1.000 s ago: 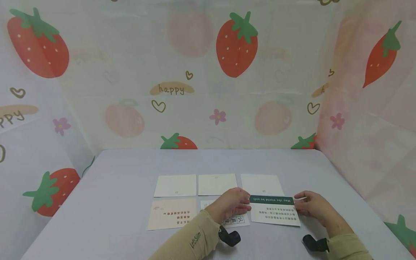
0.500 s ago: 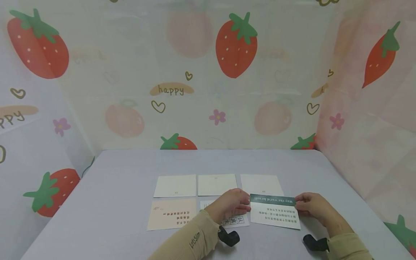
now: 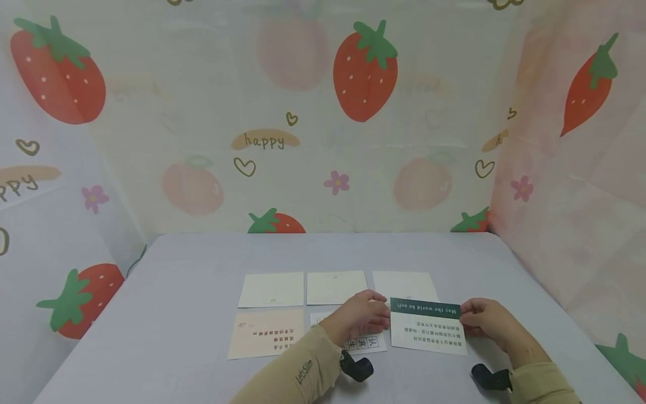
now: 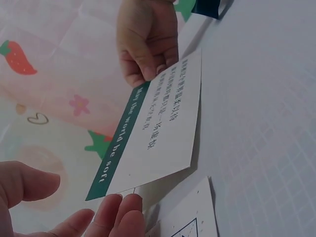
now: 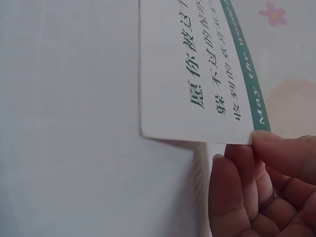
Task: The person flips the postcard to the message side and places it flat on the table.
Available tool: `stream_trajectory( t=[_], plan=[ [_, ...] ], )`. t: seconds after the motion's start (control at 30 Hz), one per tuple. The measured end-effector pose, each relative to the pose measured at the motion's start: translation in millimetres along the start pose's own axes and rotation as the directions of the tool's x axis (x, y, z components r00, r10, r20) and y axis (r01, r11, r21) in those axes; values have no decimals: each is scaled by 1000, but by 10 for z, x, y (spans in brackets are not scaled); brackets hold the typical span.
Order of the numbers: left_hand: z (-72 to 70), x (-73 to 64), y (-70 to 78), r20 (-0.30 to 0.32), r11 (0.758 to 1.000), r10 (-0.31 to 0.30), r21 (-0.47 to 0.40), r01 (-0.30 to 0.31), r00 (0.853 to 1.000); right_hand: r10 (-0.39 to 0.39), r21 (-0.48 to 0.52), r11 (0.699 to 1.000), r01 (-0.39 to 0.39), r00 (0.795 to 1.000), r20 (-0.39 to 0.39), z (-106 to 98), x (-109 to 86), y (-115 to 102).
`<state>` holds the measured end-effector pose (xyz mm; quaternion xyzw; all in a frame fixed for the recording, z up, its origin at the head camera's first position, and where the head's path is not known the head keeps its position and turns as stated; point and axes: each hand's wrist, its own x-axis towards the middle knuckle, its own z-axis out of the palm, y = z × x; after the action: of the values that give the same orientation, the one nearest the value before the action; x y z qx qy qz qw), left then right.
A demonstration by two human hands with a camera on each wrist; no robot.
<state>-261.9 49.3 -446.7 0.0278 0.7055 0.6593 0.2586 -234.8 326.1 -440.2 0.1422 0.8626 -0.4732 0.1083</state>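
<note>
A white card (image 3: 428, 334) with a green band reading "May the world be soft" is tilted up off the table, its band edge raised. My right hand (image 3: 483, 322) pinches it at the banded corner between thumb and fingers, as the right wrist view shows. At its opposite short edge is my left hand (image 3: 359, 317), thumb spread away from the fingers, fingertips (image 4: 129, 200) right at the card's edge. Under the left hand lies a white card with boxed characters (image 3: 370, 343), partly covered by the hand and sleeve.
A peach card with red writing (image 3: 267, 334) lies to the left. Behind are three nearly blank cream cards in a row: a left one (image 3: 272, 289), a middle one (image 3: 335, 287) and a right one (image 3: 404, 284). Strawberry-print cloth (image 3: 282, 185) walls the table (image 3: 151, 314).
The green-banded card has risen and tilted up at its band edge, shifting slightly right. My right hand has gone from touching its side to pinching the corner; the left hand has barely moved.
</note>
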Motion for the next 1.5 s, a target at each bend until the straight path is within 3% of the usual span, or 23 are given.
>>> stream_trajectory(
  t=[0.47,0.87,1.5],
  plan=[
    [14,31,-23,22,997,43,63,-44,999,-33,33,999,33,999,-6,-12,-3,-69],
    [64,31,-16,-36,988,68,140,-62,997,-102,61,993,101,995,2,-36,-36,-115],
    [70,55,47,-74,985,86,157,-74,994,-93,96,991,88,995,40,-54,-70,-144]
  ],
)
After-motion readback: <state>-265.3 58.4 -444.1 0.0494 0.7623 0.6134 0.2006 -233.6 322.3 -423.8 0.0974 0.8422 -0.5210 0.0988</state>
